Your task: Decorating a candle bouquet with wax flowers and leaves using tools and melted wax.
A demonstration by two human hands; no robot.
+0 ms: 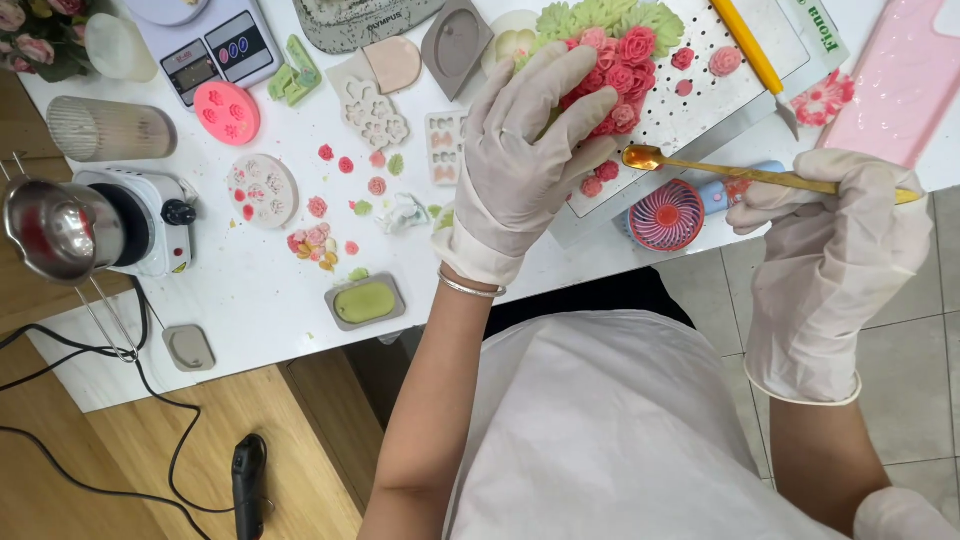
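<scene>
A cluster of red and pink moulded roses (612, 75), backed by pale green leaves (610, 17), is lying on a white perforated tray (700, 95) at the far edge of the white table (260, 300). The gloved left hand (525, 150) is resting over the near left side of that cluster, fingers spread and curled loosely onto the flowers, cupping rather than pinching them; most of the roses are showing past the fingertips, to the right. The gloved right hand (835, 235) is closing around the handle of a gold spoon (740, 172), gripping it near the far end, with the bowl pointing left and hovering just beside the lower edge of the rose cluster, close to the left hand's fingers. Under the spoon, a small pink fan (666, 215) is lying on the table edge. A yellow-handled tool (752, 50) is lying across the tray. Farther left, loose small flowers (318, 240), silicone moulds (262, 190), a green-filled mould (365, 300), a kitchen scale (215, 45) and a small electric hotplate (150, 215) are sitting on the table, with a metal melting pot (55, 228) beside the hotplate.
</scene>
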